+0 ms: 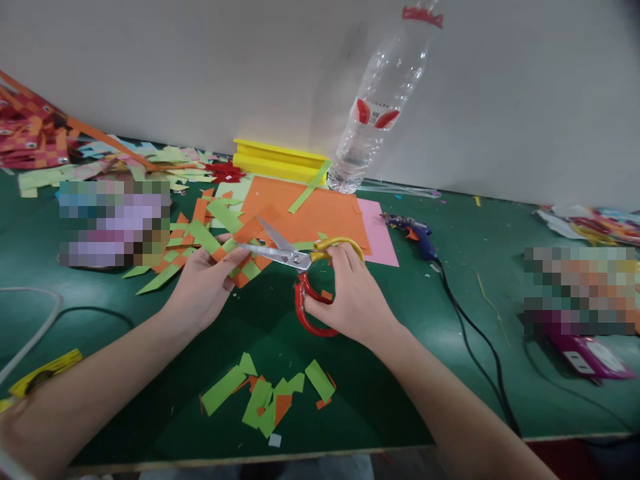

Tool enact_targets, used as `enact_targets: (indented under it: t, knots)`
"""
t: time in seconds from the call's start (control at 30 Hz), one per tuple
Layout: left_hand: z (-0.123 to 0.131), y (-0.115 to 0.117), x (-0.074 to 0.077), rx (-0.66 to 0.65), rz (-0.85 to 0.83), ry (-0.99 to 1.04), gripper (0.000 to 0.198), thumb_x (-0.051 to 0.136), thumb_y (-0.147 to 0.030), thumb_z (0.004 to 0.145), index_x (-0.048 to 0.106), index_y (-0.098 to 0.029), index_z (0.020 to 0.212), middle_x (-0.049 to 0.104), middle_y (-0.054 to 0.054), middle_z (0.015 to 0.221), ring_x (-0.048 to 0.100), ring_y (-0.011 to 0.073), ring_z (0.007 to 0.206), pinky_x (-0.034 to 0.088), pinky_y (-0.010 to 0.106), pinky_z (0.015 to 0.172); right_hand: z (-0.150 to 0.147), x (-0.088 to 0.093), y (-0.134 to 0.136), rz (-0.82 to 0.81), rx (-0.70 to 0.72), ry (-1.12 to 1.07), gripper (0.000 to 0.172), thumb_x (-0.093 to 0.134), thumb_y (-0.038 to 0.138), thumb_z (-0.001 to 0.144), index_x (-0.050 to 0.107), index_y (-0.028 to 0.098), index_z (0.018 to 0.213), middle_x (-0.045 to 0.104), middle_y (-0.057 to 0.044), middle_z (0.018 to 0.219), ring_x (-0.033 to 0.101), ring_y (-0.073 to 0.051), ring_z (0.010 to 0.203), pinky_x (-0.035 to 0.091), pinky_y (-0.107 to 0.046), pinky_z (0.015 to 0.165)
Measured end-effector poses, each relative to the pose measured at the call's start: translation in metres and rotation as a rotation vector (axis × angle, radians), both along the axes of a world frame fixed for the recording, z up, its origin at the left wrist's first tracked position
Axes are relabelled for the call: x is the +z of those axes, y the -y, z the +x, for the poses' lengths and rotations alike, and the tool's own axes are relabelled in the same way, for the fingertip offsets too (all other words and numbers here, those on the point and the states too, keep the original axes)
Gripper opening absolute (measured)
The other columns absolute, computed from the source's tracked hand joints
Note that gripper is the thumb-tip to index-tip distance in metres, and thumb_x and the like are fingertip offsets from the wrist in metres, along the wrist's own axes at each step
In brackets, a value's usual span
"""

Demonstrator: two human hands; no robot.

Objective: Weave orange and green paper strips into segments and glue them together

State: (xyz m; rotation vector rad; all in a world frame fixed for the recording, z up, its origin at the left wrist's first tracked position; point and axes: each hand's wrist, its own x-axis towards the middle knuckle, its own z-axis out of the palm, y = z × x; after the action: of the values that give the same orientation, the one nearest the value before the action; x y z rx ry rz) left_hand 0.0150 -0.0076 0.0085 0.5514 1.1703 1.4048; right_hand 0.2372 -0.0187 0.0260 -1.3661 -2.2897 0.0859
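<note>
My left hand point(207, 283) pinches a woven piece of green and orange paper strips point(245, 270) above the table. In my right hand point(357, 293) is a pair of scissors point(293, 258) with one yellow and one red handle loop. The blades are spread, and their tips reach the paper near my left fingertips. Behind my left hand lie more woven green and orange paper pieces point(173, 250). Cut green and orange scraps point(263, 400) are scattered on the table below my hands.
On the green table point(370, 393) are orange sheets point(320, 217), a pink sheet point(383, 233) and a glue gun point(415, 233) with a black cord. A plastic bottle point(377, 107) and a folded yellow piece point(280, 161) stand by the wall. A magenta power strip point(590, 350) lies right.
</note>
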Motion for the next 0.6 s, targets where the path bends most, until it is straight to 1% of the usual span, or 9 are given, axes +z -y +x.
enact_targets:
  t: [0.07, 0.13, 0.2, 0.27, 0.33, 0.43, 0.5, 0.6]
  knots:
    - [0.0017, 0.0003, 0.0013, -0.013, 0.011, 0.004, 0.041, 0.084, -0.016, 0.065, 0.045, -0.024, 0.075, 0.069, -0.004, 0.076, 0.064, 0.0211, 0.11, 0.049, 0.021, 0.058, 0.0003, 0.0, 0.0, 0.016, 0.0, 0.04, 0.048, 0.057, 0.041, 0.077, 0.05, 0.011, 0.114, 0.058, -0.017, 0.108, 0.055, -0.032, 0.106, 0.048, -0.048, 0.09]
    - [0.0024, 0.0011, 0.0023, -0.028, 0.011, 0.007, 0.042, 0.085, -0.017, 0.064, 0.046, -0.024, 0.078, 0.07, -0.005, 0.077, 0.063, 0.0214, 0.112, 0.051, 0.023, 0.062, 0.0006, 0.0, -0.0001, 0.018, -0.004, 0.061, 0.048, 0.056, 0.042, 0.077, 0.051, 0.01, 0.113, 0.059, -0.017, 0.107, 0.055, -0.033, 0.105, 0.048, -0.049, 0.089]
    - [0.0019, 0.0019, 0.0023, -0.043, 0.023, 0.015, 0.04, 0.084, -0.018, 0.064, 0.049, -0.025, 0.083, 0.069, -0.006, 0.075, 0.065, 0.0195, 0.107, 0.051, 0.022, 0.063, 0.0009, 0.0003, -0.0004, -0.003, -0.003, 0.055, 0.047, 0.057, 0.041, 0.077, 0.052, 0.01, 0.112, 0.059, -0.017, 0.106, 0.056, -0.032, 0.104, 0.049, -0.047, 0.088]
    - [0.001, 0.0024, 0.0014, -0.072, 0.048, 0.036, 0.038, 0.084, -0.019, 0.065, 0.054, -0.024, 0.089, 0.069, -0.007, 0.072, 0.068, 0.0164, 0.094, 0.049, 0.02, 0.06, 0.0012, 0.0006, -0.0008, -0.027, 0.001, 0.04, 0.047, 0.057, 0.041, 0.077, 0.052, 0.011, 0.112, 0.059, -0.016, 0.107, 0.056, -0.031, 0.105, 0.05, -0.045, 0.087]
    - [0.0003, 0.0023, -0.0002, -0.115, 0.069, 0.06, 0.037, 0.083, -0.019, 0.067, 0.058, -0.023, 0.093, 0.07, -0.006, 0.074, 0.068, 0.0139, 0.084, 0.048, 0.019, 0.059, 0.0015, 0.0008, -0.0011, -0.037, 0.004, 0.031, 0.046, 0.057, 0.041, 0.077, 0.052, 0.011, 0.112, 0.059, -0.015, 0.107, 0.056, -0.03, 0.105, 0.05, -0.044, 0.087]
    - [0.0, 0.0013, -0.003, -0.149, 0.073, 0.06, 0.037, 0.085, -0.019, 0.063, 0.06, -0.019, 0.089, 0.072, -0.003, 0.08, 0.067, 0.0132, 0.079, 0.048, 0.019, 0.057, 0.0017, 0.0005, -0.0014, -0.035, 0.013, 0.03, 0.048, 0.057, 0.042, 0.077, 0.052, 0.011, 0.113, 0.059, -0.015, 0.109, 0.056, -0.031, 0.106, 0.05, -0.046, 0.088]
    - [0.0001, 0.0007, -0.0046, -0.147, 0.083, 0.041, 0.038, 0.087, -0.019, 0.06, 0.059, -0.018, 0.085, 0.071, -0.002, 0.078, 0.066, 0.013, 0.075, 0.047, 0.019, 0.056, 0.0017, 0.0002, -0.0015, -0.035, 0.022, 0.03, 0.049, 0.057, 0.042, 0.076, 0.052, 0.01, 0.113, 0.059, -0.016, 0.11, 0.056, -0.031, 0.107, 0.05, -0.046, 0.089]
    - [0.0002, 0.0008, -0.0057, -0.173, 0.1, 0.031, 0.037, 0.086, -0.02, 0.061, 0.058, -0.018, 0.084, 0.07, -0.002, 0.076, 0.066, 0.0143, 0.074, 0.047, 0.021, 0.056, 0.0016, 0.0003, -0.0016, -0.038, 0.027, 0.027, 0.049, 0.057, 0.042, 0.076, 0.052, 0.01, 0.113, 0.06, -0.016, 0.11, 0.056, -0.031, 0.108, 0.05, -0.045, 0.089]
